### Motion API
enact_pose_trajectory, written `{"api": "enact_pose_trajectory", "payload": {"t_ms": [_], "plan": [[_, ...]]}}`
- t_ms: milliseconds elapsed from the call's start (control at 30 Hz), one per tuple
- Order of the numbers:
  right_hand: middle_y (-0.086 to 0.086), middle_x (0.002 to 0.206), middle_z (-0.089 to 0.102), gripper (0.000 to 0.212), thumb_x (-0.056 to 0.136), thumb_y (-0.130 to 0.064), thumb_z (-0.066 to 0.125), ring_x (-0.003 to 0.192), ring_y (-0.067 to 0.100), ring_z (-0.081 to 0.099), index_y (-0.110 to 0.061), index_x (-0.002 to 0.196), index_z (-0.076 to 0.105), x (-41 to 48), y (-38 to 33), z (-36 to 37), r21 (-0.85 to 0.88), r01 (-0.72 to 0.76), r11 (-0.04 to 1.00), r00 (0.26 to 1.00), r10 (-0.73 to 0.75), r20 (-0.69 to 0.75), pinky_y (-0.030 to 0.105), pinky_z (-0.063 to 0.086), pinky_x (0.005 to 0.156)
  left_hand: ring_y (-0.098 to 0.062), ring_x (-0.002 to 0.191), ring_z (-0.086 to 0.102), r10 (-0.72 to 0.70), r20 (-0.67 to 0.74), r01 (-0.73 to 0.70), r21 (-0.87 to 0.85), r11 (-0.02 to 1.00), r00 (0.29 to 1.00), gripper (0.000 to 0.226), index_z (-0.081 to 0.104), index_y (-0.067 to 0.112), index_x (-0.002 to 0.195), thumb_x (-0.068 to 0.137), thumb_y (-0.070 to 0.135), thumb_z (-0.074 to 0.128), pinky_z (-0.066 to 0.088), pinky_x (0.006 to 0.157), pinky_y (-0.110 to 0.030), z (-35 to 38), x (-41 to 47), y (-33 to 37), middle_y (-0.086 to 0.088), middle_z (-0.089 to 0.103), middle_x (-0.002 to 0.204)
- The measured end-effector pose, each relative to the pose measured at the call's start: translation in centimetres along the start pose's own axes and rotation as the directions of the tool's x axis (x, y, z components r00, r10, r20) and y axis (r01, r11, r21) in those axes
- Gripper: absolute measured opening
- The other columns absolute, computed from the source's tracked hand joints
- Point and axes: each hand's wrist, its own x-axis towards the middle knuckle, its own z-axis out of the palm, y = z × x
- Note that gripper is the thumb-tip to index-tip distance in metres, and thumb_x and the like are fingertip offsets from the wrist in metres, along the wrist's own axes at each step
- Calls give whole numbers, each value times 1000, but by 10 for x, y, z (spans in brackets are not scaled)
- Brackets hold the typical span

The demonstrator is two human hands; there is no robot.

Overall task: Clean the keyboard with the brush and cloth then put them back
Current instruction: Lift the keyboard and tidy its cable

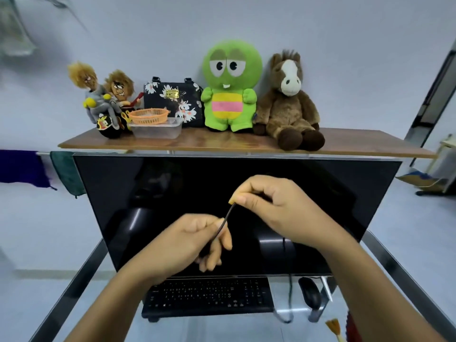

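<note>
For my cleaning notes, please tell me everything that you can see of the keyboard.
The keyboard is black, seemingly plastic, with pale key legends and a number block at its right end. It lies flat on the glassy desk, before the monitor and left of the black mouse. The left forearm hides its rear left corner. The left hand and right hand hover above without touching.

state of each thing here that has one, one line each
monitor: screen dark
keyboard: lying flat, untouched
mouse: idle beside keyboard
thin dark rod: held between both hands
left hand: pinches rod's lower part
right hand: pinches rod's top
orange basket: upright on clear tub
</note>
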Motion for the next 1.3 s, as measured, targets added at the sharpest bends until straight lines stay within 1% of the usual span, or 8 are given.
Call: {"api": "enact_pose_trajectory", "payload": {"t_ms": [333, 500, 600, 800, 1000, 1133, 1200, 1300], "plan": [[-30, 80, 64, 21, 98, -17, 51, 75, -12, 59, -17, 107, 70, 8, 7, 31, 163, 32, 986, 999, -30, -13, 5, 40, 67, -15, 57, 60, 269, -254, -350, -840, 415, 929, 37, 60, 14, 76, 101, 32, 39, 56, 76, -34, 4, -22, 54, 4, 51, 53], [-22, 81, 66, 28, 101, -26, 44, 68, -7, 55, -22, 126, 58, -2, 5, 58, -25, -10, 1000, 984, 15, 178, 6, 40, 62, -11, 102, 67, 438, -621, -453, 145, 879, 650, 30, 61, 10, 88, 101, 27, 40, 48, 91, -23, -20, 14, 53, 7, 72, 81], [-3, 104, 65, 26, 99, -33, 45, 93, 11, 60, -24, 118, 61, -1, 5, 53, -268, 141, 953, 981, -99, 165, 29, 51, 82, -12, 77, 63, 421, -378, 28, 770, 638, 824, 31, 62, 21, 81, 99, 38, 43, 49, 74, -34, -25, 22, 18, 7, 67, 77], [-6, 81, 63, 8, 87, -30, 68, 75, 10, 61, -24, 90, 73, 7, 17, 0, -162, 187, 969, 979, -197, -48, 27, 50, 70, -24, 53, 51, 55, -33, -57, -61, 996, 998, 53, 58, 16, 68, 95, 56, 36, 49, 78, -40, 14, -14, -4, -6, 51, 47], [-18, 81, 63, 19, 90, -34, 52, 80, -2, 60, -28, 103, 65, -14, 37, 59, 26, 77, 997, 996, -76, -44, 17, 47, 74, -38, 87, 63, 173, -255, -305, -703, 642, 951, 40, 47, 14, 66, 94, 41, 40, 51, 86, -41, 37, -11, 16, -14, 57, 65], [-5, 114, 62, 25, 98, -34, 45, 106, 14, 57, -27, 120, 54, -36, 29, 83, -197, 37, 980, 971, 11, 237, 33, 49, 91, -9, 96, 69, 272, -515, -263, 91, 960, 813, 44, 50, 13, 73, 97, 46, 36, 52, 82, -24, 20, 3, -7, -1, 72, 81], [-4, 106, 59, 24, 98, -34, 42, 99, 21, 58, -26, 114, 57, -36, 23, 69, -332, 112, 937, 960, -16, 279, 37, 50, 85, 0, 75, 64, 341, -393, -56, 583, 811, 854, 44, 48, 26, 70, 92, 60, 30, 53, 70, -29, 14, 2, -23, 9, 67, 74], [-9, 90, 58, 19, 96, -35, 50, 81, 10, 57, -26, 98, 66, -26, 13, 38, -339, 241, 909, 947, -143, 289, 32, 51, 75, -12, 51, 54, 156, -284, -9, 458, 889, 946, 58, 48, 21, 63, 90, 67, 25, 50, 60, -41, 24, -4, -37, 0, 57, 54]]}}
